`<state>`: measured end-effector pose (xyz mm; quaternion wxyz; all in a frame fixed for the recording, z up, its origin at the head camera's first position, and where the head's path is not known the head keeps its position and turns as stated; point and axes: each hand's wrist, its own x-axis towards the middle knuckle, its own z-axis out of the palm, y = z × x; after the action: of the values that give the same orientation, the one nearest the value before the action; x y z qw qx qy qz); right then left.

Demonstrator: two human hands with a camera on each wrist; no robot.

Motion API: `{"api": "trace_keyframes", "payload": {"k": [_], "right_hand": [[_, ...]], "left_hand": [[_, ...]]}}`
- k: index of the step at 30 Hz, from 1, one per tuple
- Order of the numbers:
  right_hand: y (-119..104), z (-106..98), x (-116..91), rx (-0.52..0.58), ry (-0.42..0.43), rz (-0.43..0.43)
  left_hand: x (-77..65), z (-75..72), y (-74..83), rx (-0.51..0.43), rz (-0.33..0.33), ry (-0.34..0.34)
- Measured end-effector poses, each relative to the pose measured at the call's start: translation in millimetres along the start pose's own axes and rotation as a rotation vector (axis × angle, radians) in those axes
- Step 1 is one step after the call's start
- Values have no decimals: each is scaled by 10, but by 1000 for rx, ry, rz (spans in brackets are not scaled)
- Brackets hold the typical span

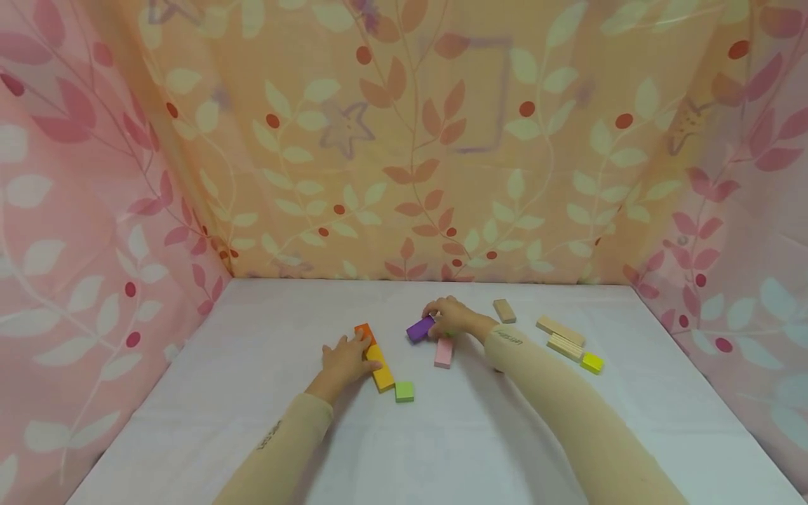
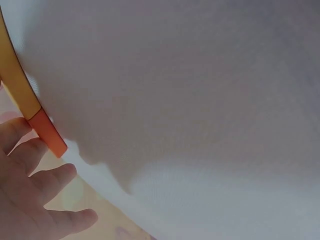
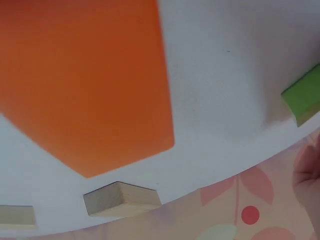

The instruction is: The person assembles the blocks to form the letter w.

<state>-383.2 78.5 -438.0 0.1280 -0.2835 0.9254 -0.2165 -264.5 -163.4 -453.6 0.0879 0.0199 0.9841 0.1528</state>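
My left hand lies against a row of an orange block and a yellow-orange block, its fingers spread and fingertips touching them. In the left wrist view, two fingertips meet the side of the orange block. My right hand holds a purple block between thumb and fingers. Beneath that hand a green block shows in part, and a pink block lies just nearer. A light green square block rests by the yellow-orange one's near end.
Plain wooden blocks and a bright yellow block lie to the right on the white tabletop. A large orange surface fills much of the right wrist view. Patterned cloth hangs around the table.
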Motion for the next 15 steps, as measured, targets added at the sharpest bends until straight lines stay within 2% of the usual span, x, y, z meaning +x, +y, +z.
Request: {"api": "trace_keyframes", "payload": {"k": [5,11,15], "right_hand": [[-10,-101,-101,216,26,-62],[-36,-146,-202,429,-46,17],[-65,-118,-219,493,-112,52]], "left_hand": [[9,-3,6,2,-9,-3],[-8,-12,17,-6,-5,-6],[-21,-26,29,-19,-15,-16]]}}
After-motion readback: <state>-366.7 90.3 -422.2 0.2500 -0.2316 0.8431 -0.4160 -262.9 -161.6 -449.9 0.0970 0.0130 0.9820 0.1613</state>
